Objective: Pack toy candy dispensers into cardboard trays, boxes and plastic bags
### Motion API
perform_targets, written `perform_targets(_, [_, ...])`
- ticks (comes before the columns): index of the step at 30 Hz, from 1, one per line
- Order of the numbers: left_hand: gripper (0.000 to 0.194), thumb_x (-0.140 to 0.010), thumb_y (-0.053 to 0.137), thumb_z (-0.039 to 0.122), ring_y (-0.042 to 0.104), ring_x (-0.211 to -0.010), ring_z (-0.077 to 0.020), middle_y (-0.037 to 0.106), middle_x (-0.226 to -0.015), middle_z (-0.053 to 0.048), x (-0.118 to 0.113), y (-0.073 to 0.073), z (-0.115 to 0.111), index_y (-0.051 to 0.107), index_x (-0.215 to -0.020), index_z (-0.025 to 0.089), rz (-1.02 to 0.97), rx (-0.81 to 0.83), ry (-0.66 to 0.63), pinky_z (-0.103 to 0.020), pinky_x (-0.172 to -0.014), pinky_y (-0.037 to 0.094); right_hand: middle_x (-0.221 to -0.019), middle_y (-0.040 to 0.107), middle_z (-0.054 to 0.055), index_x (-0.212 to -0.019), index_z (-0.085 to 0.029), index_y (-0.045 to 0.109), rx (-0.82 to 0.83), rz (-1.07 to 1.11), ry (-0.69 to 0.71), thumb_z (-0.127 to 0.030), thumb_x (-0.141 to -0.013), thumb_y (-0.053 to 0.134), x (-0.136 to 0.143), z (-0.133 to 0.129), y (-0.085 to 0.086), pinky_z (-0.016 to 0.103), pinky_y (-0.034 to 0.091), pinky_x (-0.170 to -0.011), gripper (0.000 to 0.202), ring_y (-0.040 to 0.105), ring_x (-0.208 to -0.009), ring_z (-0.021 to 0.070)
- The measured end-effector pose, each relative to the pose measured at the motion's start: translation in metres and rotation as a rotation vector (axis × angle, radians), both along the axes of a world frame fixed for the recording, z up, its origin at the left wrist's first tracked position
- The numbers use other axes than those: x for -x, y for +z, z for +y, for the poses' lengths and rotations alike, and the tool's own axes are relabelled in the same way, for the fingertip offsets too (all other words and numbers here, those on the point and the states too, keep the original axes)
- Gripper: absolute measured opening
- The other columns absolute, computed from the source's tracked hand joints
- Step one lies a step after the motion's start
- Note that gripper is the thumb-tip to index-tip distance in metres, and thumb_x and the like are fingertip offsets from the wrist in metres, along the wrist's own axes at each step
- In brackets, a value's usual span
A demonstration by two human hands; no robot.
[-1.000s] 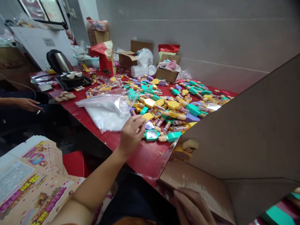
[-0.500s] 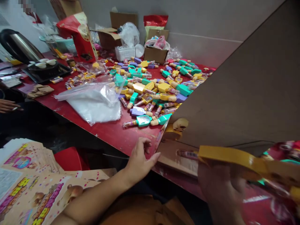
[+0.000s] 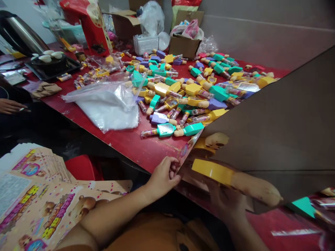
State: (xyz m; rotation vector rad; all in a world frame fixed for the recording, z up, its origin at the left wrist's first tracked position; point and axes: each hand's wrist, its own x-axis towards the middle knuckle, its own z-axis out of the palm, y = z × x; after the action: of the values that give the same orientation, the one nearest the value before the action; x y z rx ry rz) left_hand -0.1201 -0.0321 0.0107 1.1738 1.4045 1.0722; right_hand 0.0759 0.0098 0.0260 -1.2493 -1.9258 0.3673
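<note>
My left hand [image 3: 166,176] has its fingers curled at the near left edge of an open cardboard box [image 3: 261,139] with a plain grey-brown inside. My right hand [image 3: 227,198] grips a yellow candy toy [image 3: 213,170] from below, at the box's opening. The toy has a flat yellow body on the left and a tan rounded handle pointing right. Another yellow toy with a bear-head end [image 3: 216,140] lies inside the box, just beyond the held one. My right fingers are partly hidden and blurred.
Many green, yellow and purple candy toys [image 3: 193,90] cover the red table [image 3: 149,151]. Clear plastic bags [image 3: 107,108] lie at its front edge. Printed bear cartons [image 3: 52,209] are stacked at lower left. A kettle [image 3: 23,33] stands far left; another person's hand [image 3: 12,106] shows there.
My right hand has moved left with the yellow toy, bringing it over the box's opening. My left fingers have curled closer in at the box edge. The camera view has shifted slightly.
</note>
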Motion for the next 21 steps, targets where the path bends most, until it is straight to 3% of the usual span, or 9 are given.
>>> perform_targets(5, [0.033, -0.068, 0.056, 0.011, 0.042, -0.060, -0.0066, 0.046, -0.082, 0.003, 0.000, 0.002, -0.001, 0.048, -0.099, 0.020, 0.012, 0.009, -0.020, -0.021, -0.058, 0.037, -0.075, 0.067, 0.007, -0.080, -0.017, 0.065, -0.042, -0.047, 0.134, -0.044, -0.085, 0.055, 0.020, 0.007, 0.017, 0.032, 0.053, -0.056, 0.029, 0.063, -0.065, 0.0224])
perform_targets(9, [0.035, -0.065, 0.057, 0.009, 0.043, -0.061, -0.0075, 0.047, -0.081, 0.004, 0.001, 0.004, -0.001, 0.048, -0.097, 0.020, 0.023, 0.019, -0.030, -0.022, -0.059, 0.037, -0.065, 0.063, 0.005, -0.071, -0.018, 0.062, -0.057, -0.068, 0.189, -0.044, -0.089, 0.050, 0.039, 0.007, 0.020, 0.031, 0.051, -0.053, 0.033, 0.059, -0.056, 0.0196])
perform_targets(13, [0.035, -0.066, 0.058, 0.008, 0.043, -0.060, -0.0073, 0.047, -0.080, 0.004, -0.002, 0.002, -0.003, 0.048, -0.097, 0.020, 0.030, 0.035, -0.032, -0.021, -0.058, 0.036, -0.065, 0.060, 0.006, -0.077, -0.017, 0.062, -0.279, -0.210, 0.134, -0.048, -0.088, 0.052, 0.030, 0.006, 0.025, 0.035, 0.050, -0.053, 0.035, 0.058, -0.058, 0.0222])
perform_targets(16, [0.036, -0.065, 0.061, 0.007, 0.043, -0.059, -0.0070, 0.048, -0.079, 0.004, 0.002, 0.004, -0.004, 0.049, -0.097, 0.019, 0.032, 0.047, -0.054, -0.020, -0.055, 0.036, -0.071, 0.060, 0.009, -0.088, -0.015, 0.060, -0.456, -0.318, 0.108, -0.051, -0.083, 0.058, 0.014, 0.009, 0.045, 0.043, 0.049, -0.064, 0.036, 0.058, -0.069, 0.0275])
perform_targets(19, [0.027, -0.067, 0.067, 0.015, 0.047, -0.058, -0.0078, 0.051, -0.072, 0.005, 0.018, 0.019, 0.004, 0.052, -0.089, 0.017, 0.016, 0.050, -0.142, -0.018, -0.052, 0.039, -0.086, 0.062, 0.010, -0.102, -0.018, 0.058, -0.495, -0.335, 0.161, -0.038, -0.085, 0.059, 0.012, 0.011, 0.067, 0.046, 0.047, -0.080, 0.026, 0.059, -0.089, 0.0310])
perform_targets(21, [0.012, -0.079, 0.060, 0.027, 0.050, -0.057, -0.0092, 0.053, -0.064, 0.004, 0.033, 0.037, 0.022, 0.054, -0.079, 0.016, 0.036, 0.027, -0.169, -0.019, -0.053, 0.041, -0.096, 0.062, 0.009, -0.116, -0.020, 0.053, -0.526, -0.291, 0.242, -0.025, -0.088, 0.055, 0.021, 0.014, 0.075, 0.042, 0.046, -0.083, 0.029, 0.056, -0.101, 0.0292])
